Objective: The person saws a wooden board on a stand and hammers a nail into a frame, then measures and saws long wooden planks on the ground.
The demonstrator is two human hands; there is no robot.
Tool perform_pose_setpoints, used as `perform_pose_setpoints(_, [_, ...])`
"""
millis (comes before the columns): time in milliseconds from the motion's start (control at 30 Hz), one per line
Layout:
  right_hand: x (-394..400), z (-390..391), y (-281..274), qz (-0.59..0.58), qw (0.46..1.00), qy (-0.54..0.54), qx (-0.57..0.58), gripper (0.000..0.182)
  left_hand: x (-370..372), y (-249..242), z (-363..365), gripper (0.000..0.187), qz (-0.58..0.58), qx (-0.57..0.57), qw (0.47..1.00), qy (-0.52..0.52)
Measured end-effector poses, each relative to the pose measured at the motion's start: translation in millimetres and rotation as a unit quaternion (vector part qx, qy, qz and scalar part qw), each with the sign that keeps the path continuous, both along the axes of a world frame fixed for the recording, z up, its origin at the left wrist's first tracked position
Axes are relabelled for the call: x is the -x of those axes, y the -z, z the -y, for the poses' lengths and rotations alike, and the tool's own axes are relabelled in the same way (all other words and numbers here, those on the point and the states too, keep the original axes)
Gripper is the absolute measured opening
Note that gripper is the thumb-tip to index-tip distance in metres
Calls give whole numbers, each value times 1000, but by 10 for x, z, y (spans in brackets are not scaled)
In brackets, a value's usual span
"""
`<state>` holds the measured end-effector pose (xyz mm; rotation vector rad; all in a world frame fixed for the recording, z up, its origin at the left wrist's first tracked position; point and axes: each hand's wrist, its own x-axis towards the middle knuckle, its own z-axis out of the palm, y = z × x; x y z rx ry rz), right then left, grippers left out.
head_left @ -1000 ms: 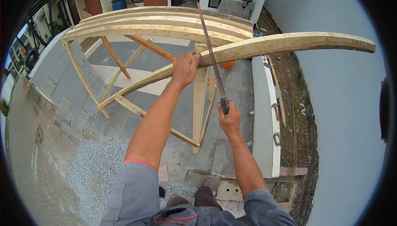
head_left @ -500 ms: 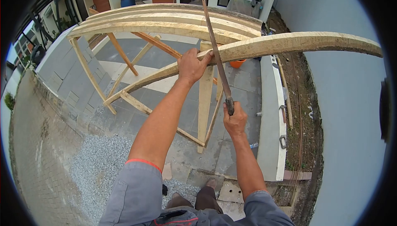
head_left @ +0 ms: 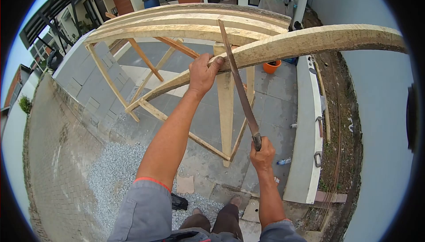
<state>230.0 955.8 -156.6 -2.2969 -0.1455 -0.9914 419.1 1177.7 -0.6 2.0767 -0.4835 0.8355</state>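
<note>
A long wooden beam (head_left: 310, 45) slants across the view on top of a timber frame. My left hand (head_left: 203, 73) grips this beam near its middle, fingers over the top and thumb close to the saw. In my right hand (head_left: 263, 153) is the dark handle of a hand saw (head_left: 241, 89). Its long toothed blade lies across the beam just right of my left thumb, with the tip pointing up and away. Whether the blade has cut into the wood cannot be made out. Beneath, an upright post (head_left: 226, 113) belongs to the frame.
Several more beams (head_left: 186, 31) lie side by side behind. An orange bucket (head_left: 272, 66) stands on the paving. Gravel (head_left: 115, 166) is heaped at lower left, and a plastic bottle (head_left: 284, 161) lies by the low white wall (head_left: 305, 131) on the right.
My right hand has drawn the saw back toward me and down, so less blade shows past the beam. My left hand keeps its grip. The camera view has shifted slightly.
</note>
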Motion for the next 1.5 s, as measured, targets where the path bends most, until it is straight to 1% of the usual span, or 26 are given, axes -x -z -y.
perform_pose_setpoints(67, [131, 15, -2, -8, 999, -12, -35, 22, 23, 12, -10, 67, 14, 1, 1000, -8])
perform_pose_setpoints(167, [-178, 8, -129, -8, 999, -25, -25, 23, 12, -6, -21, 65, 32, -4, 999, 9])
perform_pose_setpoints(233, [-515, -156, -732, -15, 999, -32, -34, 25, 7, 17, -35, 64, 15, -20, 1000, 1])
perform_pose_setpoints(267, [-573, -200, -764, -22, 999, -32, -37, 25, 53, 59, -48, 64, 8, -23, 1000, 1])
perform_pose_setpoints(333, [-727, -233, -842, 15, 998, -50, -37, 26, 26, -6, -55, 63, -4, -7, 999, 33])
perform_pose_setpoints(433, [-420, 33, -289, 27, 999, -25, 9, 25, 53, -35, -57, 62, -8, -1, 999, 43])
perform_pose_setpoints(533, [-111, 123, -150, 21, 1000, -15, 2, 25, 3, 17, -41, 61, 37, -20, 999, 12])
perform_pose_setpoints(567, [-153, 107, -109, 18, 1000, -19, 2, 26, 6, 61, -28, 61, 25, -22, 999, 21])
perform_pose_setpoints(600, [-355, 46, -235, 19, 999, -26, 6, 26, 12, 11, -32, 60, 30, -17, 999, 27])
perform_pose_setpoints(667, [-720, -249, -795, 9, 998, -49, -28, 27, 27, -14, -28, 59, 33, -5, 999, 32])
perform_pose_setpoints(767, [-823, -333, -984, 22, 997, -61, -35, 28, -43, 60, -82, 60, 7, 15, 998, 54])
perform_pose_setpoints(800, [-741, -234, -804, 23, 998, -52, -21, 27, -46, 56, -110, 62, -7, 4, 998, 57])
perform_pose_setpoints(867, [-302, 101, -118, 21, 999, -32, 3, 25, -34, 61, -76, 63, -1, -2, 999, 50])
perform_pose_setpoints(900, [-177, 227, 109, 23, 999, -30, 21, 24, -27, 47, -70, 63, 10, 0, 999, 35])
perform_pose_setpoints(967, [-207, 200, 77, 13, 999, -37, 13, 24, 105, 10, -64, 64, 8, -8, 1000, 18])
perform_pose_setpoints(1000, [-220, 217, 23, 7, 1000, -29, 7, 23, 75, 26, -57, 63, 12, -15, 1000, 17])
perform_pose_setpoints(1033, [-409, 124, -201, 11, 999, -43, -11, 23, 19, 5, -35, 62, 21, -19, 1000, 13])
perform_pose_setpoints(1100, [-804, -195, -838, 11, 998, -61, -32, 23, -1, 29, -52, 60, 43, -24, 999, 15])
perform_pose_setpoints(1133, [-931, -277, -1061, 18, 997, -63, -30, 23, -12, 59, -83, 60, 14, -18, 999, 34])
perform_pose_setpoints(1167, [-893, -269, -1002, 21, 997, -67, -32, 23, -23, 51, -92, 59, -11, -7, 998, 53])
perform_pose_setpoints(1233, [-710, -120, -654, 20, 997, -60, -38, 24, -6, -4, -84, 59, -6, -17, 999, 42])
perform_pose_setpoints(1300, [-323, 285, 112, 28, 999, -43, 20, 23, 14, -30, -68, 60, -1, -34, 999, 35])
perform_pose_setpoints(1333, [-372, 323, 109, 40, 998, -49, 25, 23, -10, -20, -34, 59, 31, -36, 999, 12])
perform_pose_setpoints(1400, [-272, 336, 142, 22, 999, -31, 6, 22, -4, 52, -16, 60, 61, -31, 998, -17])
perform_pose_setpoints(1433, [-478, 205, -165, 30, 999, -38, 2, 22, -53, -17, -2, 60, 71, -24, 997, -17])
perform_pose_setpoints(1500, [-917, -187, -911, 30, 997, -65, -21, 22, 17, 0, -38, 60, 28, -37, 999, 17])
